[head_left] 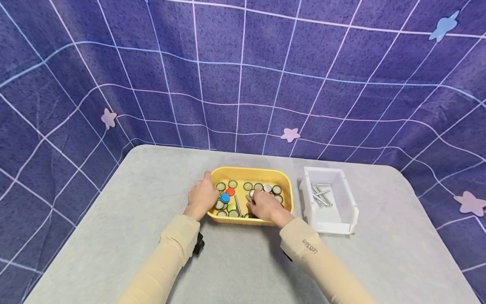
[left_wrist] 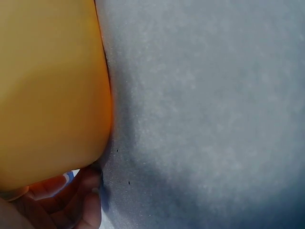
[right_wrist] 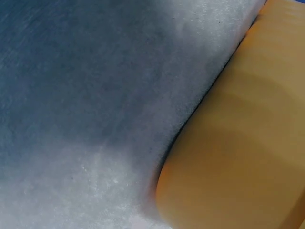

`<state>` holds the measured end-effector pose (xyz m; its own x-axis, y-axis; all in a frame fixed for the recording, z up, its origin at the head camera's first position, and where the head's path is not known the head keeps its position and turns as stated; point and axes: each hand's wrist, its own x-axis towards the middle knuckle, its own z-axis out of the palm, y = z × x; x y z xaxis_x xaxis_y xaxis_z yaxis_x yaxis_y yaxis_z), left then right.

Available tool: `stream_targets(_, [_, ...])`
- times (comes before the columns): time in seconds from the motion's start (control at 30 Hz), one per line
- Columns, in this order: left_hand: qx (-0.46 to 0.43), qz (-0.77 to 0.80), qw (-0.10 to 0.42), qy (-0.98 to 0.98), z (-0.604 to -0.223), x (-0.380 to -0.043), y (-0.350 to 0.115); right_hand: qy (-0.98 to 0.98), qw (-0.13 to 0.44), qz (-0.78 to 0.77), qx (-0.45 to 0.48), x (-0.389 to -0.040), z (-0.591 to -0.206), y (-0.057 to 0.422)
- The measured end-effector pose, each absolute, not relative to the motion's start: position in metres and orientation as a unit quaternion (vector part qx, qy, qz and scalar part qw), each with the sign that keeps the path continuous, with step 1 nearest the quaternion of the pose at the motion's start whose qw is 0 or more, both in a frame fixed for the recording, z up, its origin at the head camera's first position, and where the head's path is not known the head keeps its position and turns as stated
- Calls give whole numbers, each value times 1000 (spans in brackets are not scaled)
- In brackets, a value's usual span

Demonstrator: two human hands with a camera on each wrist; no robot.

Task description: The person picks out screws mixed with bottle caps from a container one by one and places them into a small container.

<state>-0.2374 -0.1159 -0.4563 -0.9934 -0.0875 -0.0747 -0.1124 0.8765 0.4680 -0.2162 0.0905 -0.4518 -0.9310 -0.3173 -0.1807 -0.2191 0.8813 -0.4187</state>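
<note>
My left hand (head_left: 203, 196) grips the left end of a yellow bin (head_left: 250, 171); in the left wrist view its curled fingers (left_wrist: 78, 205) lie against the bin's outer wall. Inside are several crown bottle caps, most showing their pale undersides, with a red cap (head_left: 230, 191) and a blue cap (head_left: 225, 198) near the left hand. A metal screw (head_left: 238, 206) lies among them. My right hand (head_left: 265, 206) reaches into the bin's right half, its fingertips pinching a silvery screw (head_left: 248, 198) partly hidden by the fingers. The right wrist view shows only the bin's outer wall and the table.
Right of the yellow bin stands a white open-front bin (head_left: 343, 190) with several silvery screws (head_left: 322, 195) in it. Both bins rest on a grey table (head_left: 125, 236). A purple curtain (head_left: 228, 84) with a grid pattern and stars hangs behind.
</note>
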Motion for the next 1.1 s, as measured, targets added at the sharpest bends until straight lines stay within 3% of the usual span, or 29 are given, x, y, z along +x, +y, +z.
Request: stream_targets(1.1, [-55, 242, 29, 968, -455, -237, -116, 887, 137, -425, -112, -223, -445, 103])
